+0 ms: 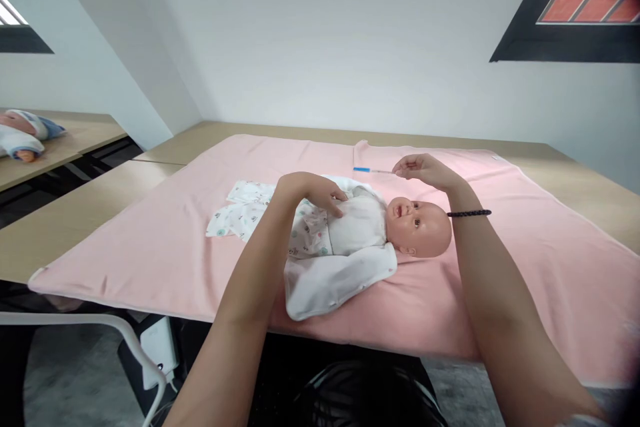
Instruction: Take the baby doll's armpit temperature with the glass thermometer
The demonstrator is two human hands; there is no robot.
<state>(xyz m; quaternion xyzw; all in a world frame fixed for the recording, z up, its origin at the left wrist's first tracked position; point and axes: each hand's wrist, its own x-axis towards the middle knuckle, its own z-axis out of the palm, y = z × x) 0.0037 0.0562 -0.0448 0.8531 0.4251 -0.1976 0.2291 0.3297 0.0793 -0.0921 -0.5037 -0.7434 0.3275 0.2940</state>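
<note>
Dolls come first at the far left: a second doll [20,135] lies bundled on a side table [75,140], well apart from the work. Next along, a pink blanket [150,247] covers the main table [75,207], and the baby doll [350,233] lies on its back in the middle of it, feet to the left and head to the right, dressed in a white printed suit with one sleeve spread toward the near edge.

The left hand [320,192] rests on the doll's chest, fingers curled down and pressing lightly into the cloth; it seems to steady the body, not to grip it. Further right, the right hand [423,170] hovers above and just behind the doll's head, fingertips pinched on one end of a thin stick with a blue tip [373,170], likely a thermometer, which points left over the blanket. A dark band [467,213] sits on that wrist.

The pinch looks like the weak point: the stick is thin and held only at its end, so a small twist of the fingers could let it drop onto the blanket or the doll's face. If the left hand eased off, the doll might roll, since its round head has nothing beside it. The loose sleeve could also snag a hand passing close.
</note>
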